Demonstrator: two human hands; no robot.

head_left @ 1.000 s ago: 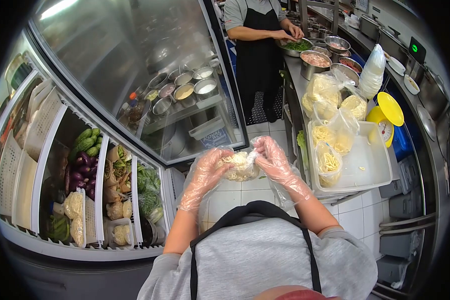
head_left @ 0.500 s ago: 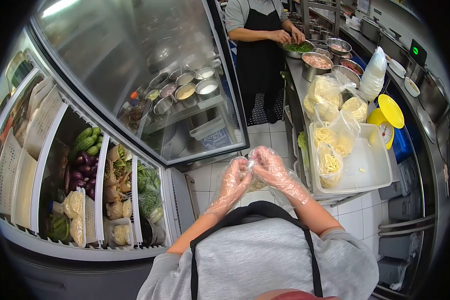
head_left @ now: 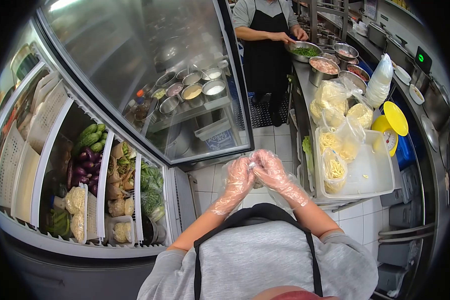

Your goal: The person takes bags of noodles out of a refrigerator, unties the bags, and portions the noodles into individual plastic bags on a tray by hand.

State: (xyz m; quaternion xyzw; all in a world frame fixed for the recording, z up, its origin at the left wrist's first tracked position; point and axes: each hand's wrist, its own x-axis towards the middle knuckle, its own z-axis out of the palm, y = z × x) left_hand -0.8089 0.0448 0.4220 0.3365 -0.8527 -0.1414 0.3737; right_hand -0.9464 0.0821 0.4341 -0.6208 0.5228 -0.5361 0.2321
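Note:
My left hand (head_left: 236,179) and my right hand (head_left: 274,174), both in clear plastic gloves, meet in front of my chest. Their fingers pinch together on the gathered neck of a clear plastic bag (head_left: 253,165). Most of that bag hangs hidden behind the hands, so its contents barely show. To the right, a white plastic tub (head_left: 367,187) on the counter contains bags of pale noodles (head_left: 334,170) at its left side. More tied noodle bags (head_left: 331,97) are heaped behind it.
At left an open fridge (head_left: 90,250) has baskets of eggplants (head_left: 85,167) and greens; its glass door (head_left: 150,65) stands ajar ahead. A co-worker (head_left: 265,45) handles a bowl of chopped greens (head_left: 305,51). A yellow scale (head_left: 396,119) and metal bowls line the counter.
My hands stay together at the bag's neck, turning slightly, and less of the bag shows below them. The view has shifted a little. One co-worker's hand has moved to the bowl's rim.

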